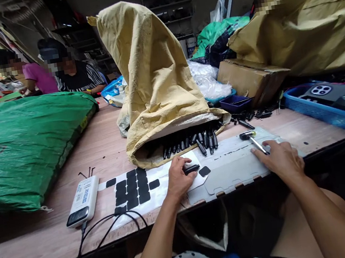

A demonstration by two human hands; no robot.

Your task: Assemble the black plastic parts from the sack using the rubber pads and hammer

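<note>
My left hand point(180, 176) is closed, with thumb and fingers round a short black cylindrical part point(192, 169). It rests by the near edge of a flattened grey-white cardboard sheet point(228, 172). My right hand point(282, 158) grips the shiny handle of a small hammer point(259, 145), whose head lies over the cardboard to the left of the fingers. A black rounded-square sticker point(204, 171) lies close to my left fingertips. Beyond my hands, a tan woven sack point(154, 75) lies with its mouth toward me, and several black cylindrical parts point(205, 139) spill from it.
A white power bank point(83, 202) with black cables and a sheet of black stickers point(132, 190) lie to the left. A green sack point(25, 148) bulks at far left. On the right are a blue tray point(327, 115) and a cardboard box point(249, 77). Other people sit at the back.
</note>
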